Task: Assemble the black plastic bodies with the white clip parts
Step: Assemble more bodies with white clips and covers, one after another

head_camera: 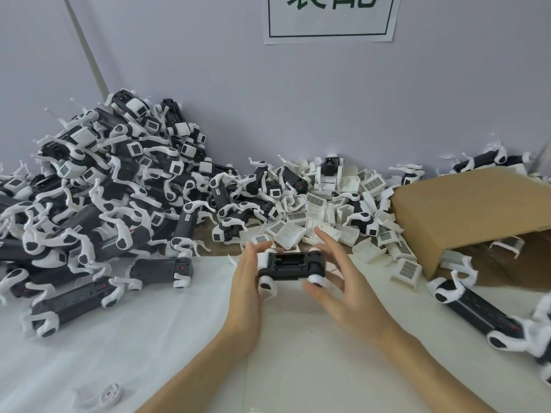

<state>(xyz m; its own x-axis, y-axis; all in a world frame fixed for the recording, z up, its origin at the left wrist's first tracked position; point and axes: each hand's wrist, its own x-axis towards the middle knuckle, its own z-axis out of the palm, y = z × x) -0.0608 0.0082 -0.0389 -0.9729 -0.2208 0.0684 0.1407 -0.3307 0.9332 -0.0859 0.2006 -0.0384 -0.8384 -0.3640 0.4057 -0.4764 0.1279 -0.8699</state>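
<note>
Near the centre of the view, both hands meet over a black body (290, 266) held just above the white worktop (167, 338). The left hand (246, 281) grips the body's 9 o'clock end, its fingers curled round the white piece fitted there. The right hand (337, 278) sits at the 3 o'clock end with its fingers spread and mostly straight; the thumb lies beside the lower white wheel-like piece, but whether any fingertip presses the body cannot be told. The body lies lengthwise from 9 to 3 o'clock, its open recessed side facing up, with white rounded pieces at its corners.

At 12 o'clock from the hands, against the wall, lies a heap of loose white clips (331, 210), some showing grid-patterned faces. At 9 to 11 o'clock rises a large pile (113, 186) of black bodies with white limbs attached. At 2 o'clock a cardboard box (471, 210) lies tipped on its side, with a few white parts in its mouth. At 4 o'clock another black unit (477, 311) rests on the worktop. At 7 o'clock, near the bottom edge, lies a single white round part (104, 397). A paper sign (331, 17) hangs on the wall at 12 o'clock.
</note>
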